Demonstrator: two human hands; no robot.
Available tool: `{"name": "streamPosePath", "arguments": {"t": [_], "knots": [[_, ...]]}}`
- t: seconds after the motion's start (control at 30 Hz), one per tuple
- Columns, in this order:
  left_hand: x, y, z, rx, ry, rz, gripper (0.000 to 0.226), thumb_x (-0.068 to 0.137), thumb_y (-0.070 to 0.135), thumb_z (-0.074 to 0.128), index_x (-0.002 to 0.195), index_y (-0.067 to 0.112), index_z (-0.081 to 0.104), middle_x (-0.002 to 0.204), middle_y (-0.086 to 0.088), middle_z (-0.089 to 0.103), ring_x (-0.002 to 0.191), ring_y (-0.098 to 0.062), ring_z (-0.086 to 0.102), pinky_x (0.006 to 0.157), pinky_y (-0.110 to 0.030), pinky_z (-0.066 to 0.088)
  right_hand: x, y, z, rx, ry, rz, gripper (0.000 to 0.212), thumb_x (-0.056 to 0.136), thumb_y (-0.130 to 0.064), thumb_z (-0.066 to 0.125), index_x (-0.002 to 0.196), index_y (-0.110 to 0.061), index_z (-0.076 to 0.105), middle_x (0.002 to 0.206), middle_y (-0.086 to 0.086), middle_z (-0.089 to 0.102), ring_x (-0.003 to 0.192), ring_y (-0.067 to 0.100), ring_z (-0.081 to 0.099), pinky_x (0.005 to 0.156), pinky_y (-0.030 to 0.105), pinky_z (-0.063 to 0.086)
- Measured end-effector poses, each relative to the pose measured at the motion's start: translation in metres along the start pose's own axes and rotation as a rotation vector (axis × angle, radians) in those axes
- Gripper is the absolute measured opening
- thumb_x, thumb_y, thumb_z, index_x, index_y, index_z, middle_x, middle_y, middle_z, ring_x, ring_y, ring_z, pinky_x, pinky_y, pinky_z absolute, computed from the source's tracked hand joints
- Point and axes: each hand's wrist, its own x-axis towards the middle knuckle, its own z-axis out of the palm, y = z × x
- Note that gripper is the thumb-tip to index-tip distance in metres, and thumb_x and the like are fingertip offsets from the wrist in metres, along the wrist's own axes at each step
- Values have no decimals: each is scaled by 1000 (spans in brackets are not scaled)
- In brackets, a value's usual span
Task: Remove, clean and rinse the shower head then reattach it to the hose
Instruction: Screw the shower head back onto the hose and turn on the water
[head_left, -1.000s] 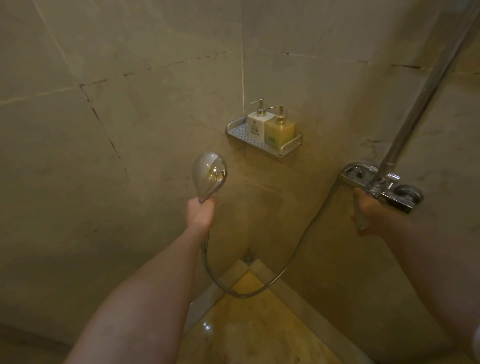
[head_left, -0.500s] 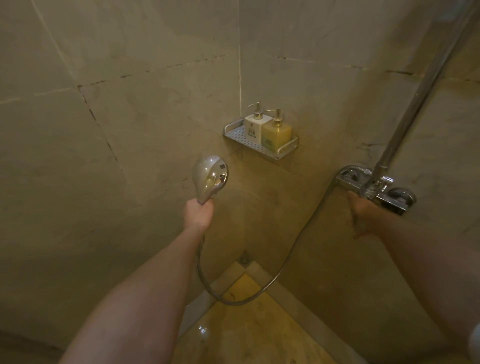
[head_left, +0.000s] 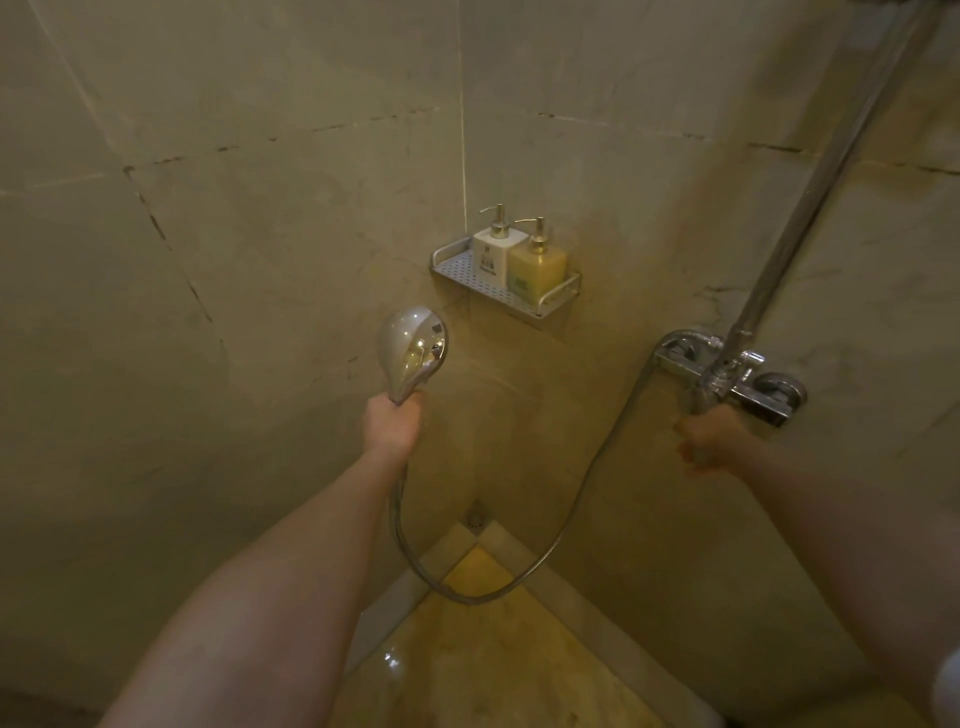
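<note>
Your left hand (head_left: 392, 423) was wrapped around the handle of the shower head (head_left: 412, 347), holding it upright with its chrome back toward you. The hose (head_left: 558, 540) hung from it in a loop and rose to the wall tap (head_left: 727, 371). Your right hand (head_left: 714, 439) was curled around the tap's lever, just below the tap. Beyond, two pump bottles (head_left: 519, 254) stood on a corner shelf (head_left: 457, 267).

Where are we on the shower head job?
Done, by the look of it: shower head sits on the hose, so either not yet removed or already reattached; can't tell. In hand: left hand grips its handle, right hand is at the mixer valve, probably its lever. No spray visible.
</note>
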Motion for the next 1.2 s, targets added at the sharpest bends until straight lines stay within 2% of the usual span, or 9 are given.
{"name": "streamPosePath", "arguments": {"t": [0.07, 0.1, 0.17, 0.23, 0.37, 0.57, 0.73, 1.03, 1.2], "knots": [[0, 2, 3, -1, -13, -1, 27, 84, 35, 63, 68, 13, 62, 62, -9, 58, 63, -28, 58, 62, -34, 47, 1, 3, -8, -119, -73, 30, 12, 94, -20, 60, 102, -12, 63, 108, 13, 69, 91, 29, 70, 77, 36, 61], [0, 4, 5, 1, -19, 4, 28, 81, 38, 62, 67, 13, 61, 61, -9, 58, 62, -28, 58, 62, -34, 46, 4, 6, -11, -167, -71, 3, 7, 93, -21, 62, 97, -14, 61, 110, 15, 67, 93, 31, 70, 75, 37, 61], [-2, 6, 9, 1, -35, 11, 30, 78, 41, 61, 66, 13, 61, 60, -9, 57, 60, -28, 57, 61, -34, 46, 6, 13, -16, -191, -33, -131, 18, 90, -17, 67, 100, -6, 57, 100, 20, 64, 77, 36, 69, 51, 38, 57], [-2, 6, 13, 6, -49, 19, 30, 84, 36, 63, 65, 13, 60, 59, -8, 55, 60, -27, 55, 59, -33, 45, 2, 19, -19, -185, -32, -158, 19, 92, -15, 66, 101, -4, 55, 84, 17, 63, 62, 29, 67, 40, 31, 51], [-4, 2, 20, 1, -68, 24, 31, 83, 36, 64, 63, 13, 57, 56, -6, 51, 58, -25, 52, 59, -34, 43, -3, 30, -20, -180, -93, -211, 21, 98, -23, 57, 87, -5, 56, 68, 11, 63, 54, 22, 64, 48, 31, 52], [-9, 5, 26, 4, -89, 11, 34, 69, 47, 60, 66, 14, 60, 58, -8, 56, 56, -26, 55, 61, -36, 47, -4, 58, -10, -126, -93, -267, 46, 102, -46, 43, 99, -5, 63, 72, 11, 73, 59, 22, 70, 51, 28, 50], [-8, 3, 29, 14, -94, 35, 31, 85, 34, 65, 63, 14, 58, 56, -8, 53, 57, -24, 53, 57, -33, 44, 2, 71, -3, -66, -62, -311, 50, 103, -45, 43, 97, -1, 65, 68, 12, 73, 60, 25, 71, 55, 32, 54], [-9, 8, 46, -40, -112, -31, 28, 90, 30, 66, 67, 15, 57, 55, -5, 50, 51, -24, 51, 55, -33, 44, 4, 79, -2, 33, -31, -279, 49, 100, -46, 50, 86, -2, 66, 67, 13, 72, 58, 25, 70, 54, 29, 51], [-16, 16, 66, -33, -152, -14, 26, 93, 30, 66, 73, 14, 60, 54, -3, 51, 47, -21, 51, 50, -27, 42, 5, 81, -3, -25, -33, -328, 47, 100, -44, 49, 82, -5, 67, 66, 8, 73, 61, 24, 72, 66, 35, 57]]}}
